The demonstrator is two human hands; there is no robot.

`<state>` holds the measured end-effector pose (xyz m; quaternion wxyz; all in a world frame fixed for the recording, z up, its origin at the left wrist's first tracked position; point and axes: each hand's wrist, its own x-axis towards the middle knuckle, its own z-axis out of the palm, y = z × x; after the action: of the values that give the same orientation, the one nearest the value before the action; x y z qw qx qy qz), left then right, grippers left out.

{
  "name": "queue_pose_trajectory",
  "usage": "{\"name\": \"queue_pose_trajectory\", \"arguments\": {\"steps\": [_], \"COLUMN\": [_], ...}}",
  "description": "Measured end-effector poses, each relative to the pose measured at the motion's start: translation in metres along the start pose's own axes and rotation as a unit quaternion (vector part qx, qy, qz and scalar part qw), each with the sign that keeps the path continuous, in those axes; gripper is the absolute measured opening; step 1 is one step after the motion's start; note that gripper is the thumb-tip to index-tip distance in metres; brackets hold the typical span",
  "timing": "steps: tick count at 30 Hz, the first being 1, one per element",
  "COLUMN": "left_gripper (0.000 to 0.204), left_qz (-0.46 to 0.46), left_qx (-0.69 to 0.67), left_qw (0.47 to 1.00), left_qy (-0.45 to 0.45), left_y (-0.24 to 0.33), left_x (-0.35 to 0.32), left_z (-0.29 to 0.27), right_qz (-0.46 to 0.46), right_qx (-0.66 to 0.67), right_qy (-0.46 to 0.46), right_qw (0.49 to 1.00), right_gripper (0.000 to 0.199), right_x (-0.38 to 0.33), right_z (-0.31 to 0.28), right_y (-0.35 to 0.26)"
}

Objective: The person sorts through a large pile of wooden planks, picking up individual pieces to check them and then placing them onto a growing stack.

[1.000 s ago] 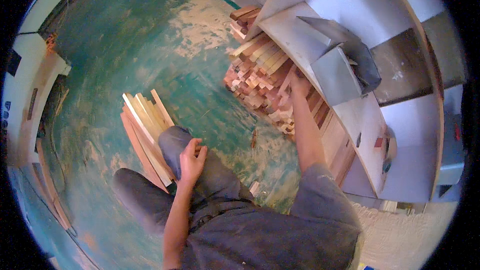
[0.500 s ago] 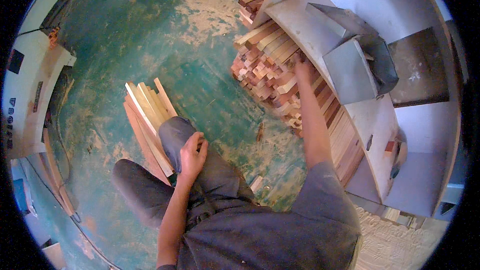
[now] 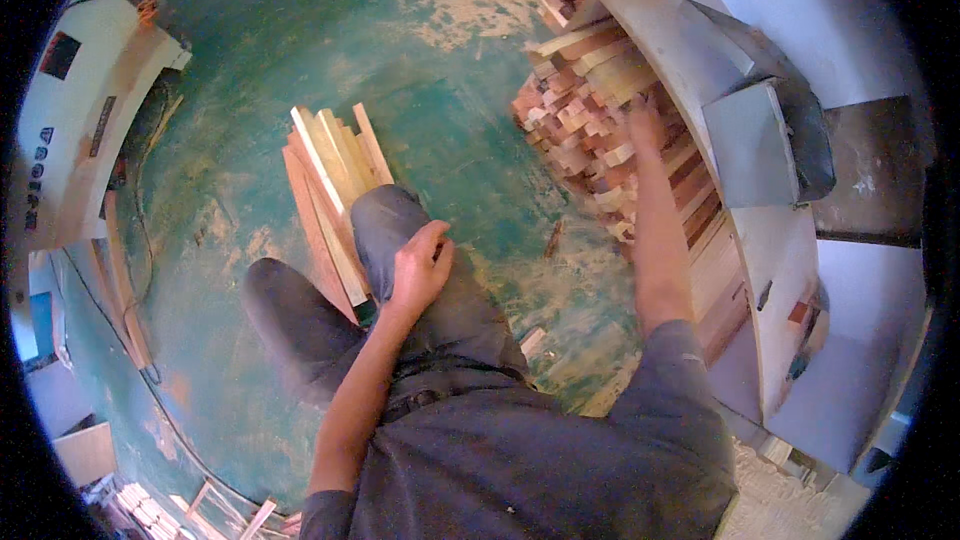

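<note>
Bends low over a dusty green floor (image 3: 460, 130), with both knees bent in dark grey trousers (image 3: 310, 315). Reaches out with the right hand (image 3: 646, 125) to the upper side of a large stack of sawn wood strips (image 3: 575, 125). Cannot tell fingers spread from fingers pressed together, or from a pinch on a strip, through the blur. Rests the left hand (image 3: 422, 265) on the right thigh, with fingers loosely curled, a small gap beside the thumb, and nothing gripped.

Has the large stack on the floor to the right, reddish and pale, with square ends jutting unevenly toward the legs. Has a smaller bundle of wood strips (image 3: 335, 155) lying near the knees, pale yellow in the middle, reddish along the left, partly hidden behind the right knee.

Faces, close alongside the large stack, an open-fronted cabinet (image 3: 785, 260) bearing a grey sheet-metal box (image 3: 752, 145). Has a short pale offcut (image 3: 533, 343) near the right hip and a thin brown splinter (image 3: 552, 238) between thigh and stack. Has a pale carved panel (image 3: 775, 500) at lower right, a black cable (image 3: 160, 400) and long boards (image 3: 125, 285) at far left.
</note>
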<state>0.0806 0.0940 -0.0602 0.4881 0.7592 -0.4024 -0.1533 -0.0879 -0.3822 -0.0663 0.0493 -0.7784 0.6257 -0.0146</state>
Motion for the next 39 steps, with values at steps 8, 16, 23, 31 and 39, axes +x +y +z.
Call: {"name": "queue_pose_trajectory", "arguments": {"steps": [8, 16, 23, 31, 39], "left_gripper": [0.019, 0.019, 0.013, 0.073, 0.103], "left_qz": [0.025, 0.039, -0.297, -0.407, -0.534], "left_qx": [0.044, 0.044, -0.321, 0.069, 0.028], "left_qw": [0.997, 0.994, 0.855, 0.881, 0.821], "left_qy": [0.061, 0.096, 0.278, 0.230, 0.202], "left_y": [0.012, 0.000, -0.008, -0.133, -0.201], "left_x": [-0.026, -0.048, -0.041, 0.002, 0.006], "left_z": [-0.028, -0.038, -0.070, -0.078, -0.026], "right_qz": [-0.209, -0.285, -0.159, -0.298, -0.051], "right_qx": [0.283, 0.289, 0.253, 0.304, 0.300], "right_qy": [0.160, -0.294, -0.528, -0.375, -0.234], "right_qw": [0.922, 0.865, 0.795, 0.824, 0.923], "right_gripper": [0.049, 0.053, 0.046, 0.062, 0.070], "right_x": [-0.207, -0.348, -0.308, -0.187, -0.316], "right_z": [-0.010, 0.194, 0.200, 0.034, 0.174], "right_y": [-0.114, -0.226, -0.215, -0.284, -0.287]}}
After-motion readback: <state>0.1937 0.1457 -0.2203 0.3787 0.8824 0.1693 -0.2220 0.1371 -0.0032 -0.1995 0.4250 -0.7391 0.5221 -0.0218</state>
